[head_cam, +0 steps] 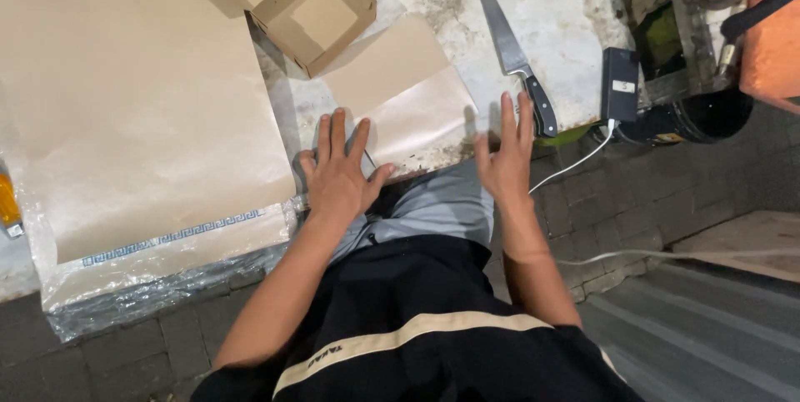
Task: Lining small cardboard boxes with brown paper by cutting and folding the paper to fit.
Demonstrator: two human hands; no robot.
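Observation:
My left hand (337, 170) lies flat, fingers spread, on the near edge of a small brown paper sheet (408, 98) on a stained white tabletop (558, 2). My right hand (506, 154) is open with fingers up at the sheet's right edge, just left of the black handle of a large kitchen knife (510, 45). The knife lies on the table with its blade pointing away. Neither hand holds anything.
A big stack of brown paper (125, 94) in clear plastic wrap lies at the left. An open cardboard box (312, 6) sits behind the small sheet. A black charger block (621, 84) with a white cable sits at the table's right edge, beside a dark pot (696, 117).

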